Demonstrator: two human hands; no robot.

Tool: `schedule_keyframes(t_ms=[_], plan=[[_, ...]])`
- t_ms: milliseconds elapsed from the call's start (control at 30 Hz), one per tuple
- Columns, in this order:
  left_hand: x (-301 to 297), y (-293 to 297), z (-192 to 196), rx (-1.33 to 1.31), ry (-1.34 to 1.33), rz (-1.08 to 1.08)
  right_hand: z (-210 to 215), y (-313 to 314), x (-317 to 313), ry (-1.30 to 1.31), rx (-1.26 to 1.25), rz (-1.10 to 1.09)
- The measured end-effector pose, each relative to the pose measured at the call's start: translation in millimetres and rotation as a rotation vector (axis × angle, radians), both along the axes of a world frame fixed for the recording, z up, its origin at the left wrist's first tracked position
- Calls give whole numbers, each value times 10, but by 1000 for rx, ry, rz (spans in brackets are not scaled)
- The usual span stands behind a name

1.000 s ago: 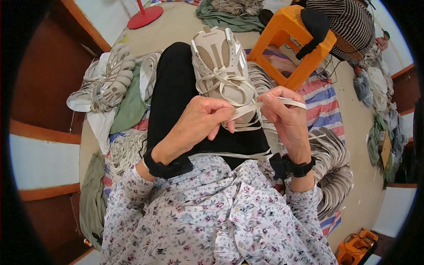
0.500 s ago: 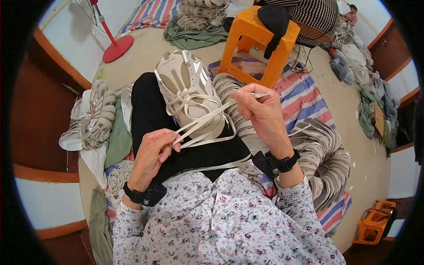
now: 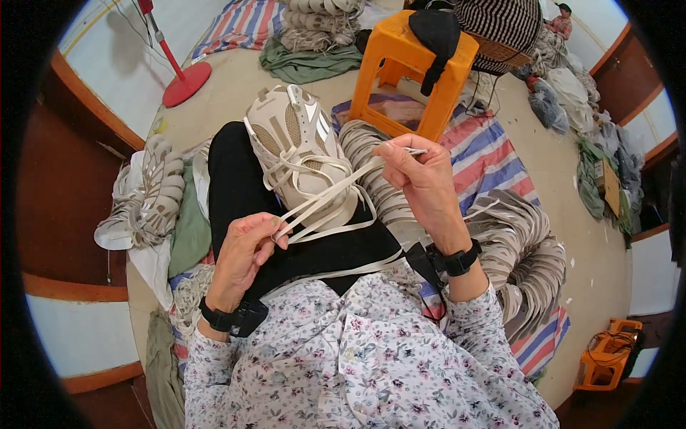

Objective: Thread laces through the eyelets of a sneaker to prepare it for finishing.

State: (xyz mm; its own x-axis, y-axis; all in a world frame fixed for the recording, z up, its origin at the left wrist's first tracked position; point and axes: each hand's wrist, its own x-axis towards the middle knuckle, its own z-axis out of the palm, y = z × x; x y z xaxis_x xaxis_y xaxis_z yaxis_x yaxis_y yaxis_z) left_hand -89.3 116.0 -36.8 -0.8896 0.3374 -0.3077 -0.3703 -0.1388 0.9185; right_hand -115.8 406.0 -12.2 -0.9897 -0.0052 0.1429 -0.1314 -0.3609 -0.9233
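With the beige shoe (image 3: 299, 136) resting on the person's black-trousered lap (image 3: 314, 255), the left hand (image 3: 244, 247) and right hand (image 3: 421, 184) each pinch the pale lace (image 3: 329, 193), best held flat, untwisted and evenly taut between them.

The beige shoe (image 3: 304, 139) looks matt and smooth, with coarser woven mesh panels (image 3: 292, 125) set into it. Its flat laces (image 3: 325, 195) are soft, dull woven textile. Beneath lie black trousers (image 3: 230, 168) of matt cloth; the shirt (image 3: 357, 365) is thin printed cloth, lightly creased. The orange stool (image 3: 394, 37) is smooth plastic with a slight sheen, the cap (image 3: 433, 30) on it dull black cloth. The striped sheet (image 3: 493, 151) looks like woven plastic, faintly crinkled. The red stand base (image 3: 187, 84) has a smooth, glossy finish. Green cloth (image 3: 304, 64) lies rumpled and matt, while the brown door (image 3: 75, 207) looks like polished wood.
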Motion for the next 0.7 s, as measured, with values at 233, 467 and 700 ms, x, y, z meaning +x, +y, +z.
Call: schedule_keyframes(t_ms=[233,467,700], plan=[[27,16,100,-131,46,-83,-79,45,-39,10,-46,-15],[79,-87,221,-245,149,-374,-40,161,-206,-14,-82,-19],[203,-203,983,-295,215,-286,266,129,-299,33,-108,43]])
